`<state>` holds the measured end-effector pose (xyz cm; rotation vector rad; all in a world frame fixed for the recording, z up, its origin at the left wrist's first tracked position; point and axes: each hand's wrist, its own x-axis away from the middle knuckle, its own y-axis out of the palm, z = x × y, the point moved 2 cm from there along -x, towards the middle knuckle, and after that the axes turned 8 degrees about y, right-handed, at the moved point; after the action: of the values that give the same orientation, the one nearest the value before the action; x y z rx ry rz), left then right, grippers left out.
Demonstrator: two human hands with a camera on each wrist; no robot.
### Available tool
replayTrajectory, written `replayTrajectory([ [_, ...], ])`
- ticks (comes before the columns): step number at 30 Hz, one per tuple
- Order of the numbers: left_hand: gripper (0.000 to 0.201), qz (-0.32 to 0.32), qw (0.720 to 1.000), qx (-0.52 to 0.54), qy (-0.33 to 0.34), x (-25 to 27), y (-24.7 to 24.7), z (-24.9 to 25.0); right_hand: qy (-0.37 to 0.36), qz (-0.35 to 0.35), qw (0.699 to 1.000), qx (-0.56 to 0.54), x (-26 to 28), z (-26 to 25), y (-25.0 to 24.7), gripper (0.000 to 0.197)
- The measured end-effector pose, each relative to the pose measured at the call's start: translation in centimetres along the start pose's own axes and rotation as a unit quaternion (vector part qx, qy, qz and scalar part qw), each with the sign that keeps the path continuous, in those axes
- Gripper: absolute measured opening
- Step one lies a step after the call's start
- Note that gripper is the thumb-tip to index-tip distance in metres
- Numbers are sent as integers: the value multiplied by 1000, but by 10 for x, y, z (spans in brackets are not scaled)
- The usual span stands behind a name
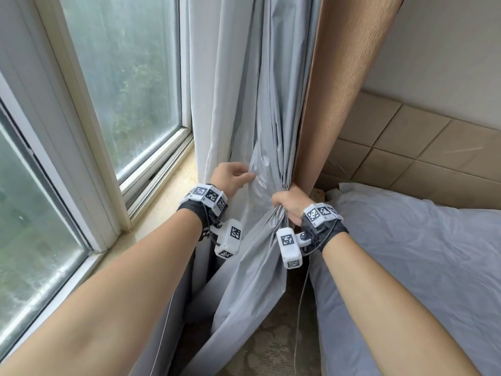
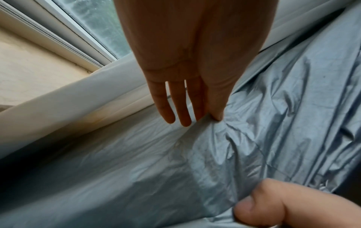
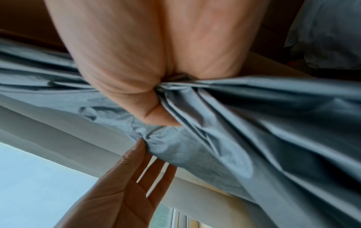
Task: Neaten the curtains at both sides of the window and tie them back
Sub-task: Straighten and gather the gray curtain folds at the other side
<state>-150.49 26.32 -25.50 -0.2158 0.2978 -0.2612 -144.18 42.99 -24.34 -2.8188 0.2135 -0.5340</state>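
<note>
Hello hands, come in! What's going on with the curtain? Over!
Right hand grips the bunched grey curtain. Left hand pinches a fold. No tie-back in view.

Our forearms are bare, no sleeves. On our left wrist (image 1: 205, 201): a dark fabric strap carrying white blocks printed with black-and-white square markers, a white camera housing (image 1: 228, 242) hung beneath on a screwed bracket, and thin black cable. On our right wrist (image 1: 322, 216): the same set, its housing (image 1: 289, 246) likewise marker-tagged.
</note>
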Motion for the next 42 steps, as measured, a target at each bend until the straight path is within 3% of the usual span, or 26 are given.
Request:
replayTrajectory([
  [6,19,39,999,-8,17,5,-3,3,0,78,996,45,6,-9,2,39],
  [9,21,47,999,-5,27,13,-1,8,-43,113,989,86,1,-11,9,48],
  [13,10,7,999,28,31,23,1,18,-64,151,976,142,2,-16,25,53],
  [15,16,-26,998,44,23,26,-3,20,-74,132,976,158,2,-18,29,54],
  [18,30,-77,995,56,0,28,-3,26,-85,13,980,177,-2,-17,36,75],
  [20,32,-95,994,60,-16,29,-3,30,-83,-26,981,171,-6,-16,40,70],
  [23,31,-124,990,54,-34,28,-2,35,-72,12,994,77,-7,-15,37,45],
  [26,34,-138,989,42,-40,24,-4,35,-58,52,994,80,-9,-11,28,42],
  [30,30,-28,999,3,-14,11,-9,18,-45,63,993,86,-2,-13,16,46],
  [32,37,-13,1000,-27,-7,5,-9,8,-24,54,996,71,-1,-11,10,41],
  [35,66,-97,994,-45,-11,-1,-3,2,18,25,999,26,4,-8,4,33],
  [37,72,-125,991,-53,-3,-2,-1,2,39,27,999,-21,8,-6,-1,34],
  [39,57,-128,990,-48,27,-4,1,0,50,25,998,-43,7,-4,-7,33],
  [42,16,-109,993,-14,47,-2,5,2,57,27,997,-47,4,-1,-13,26],
])
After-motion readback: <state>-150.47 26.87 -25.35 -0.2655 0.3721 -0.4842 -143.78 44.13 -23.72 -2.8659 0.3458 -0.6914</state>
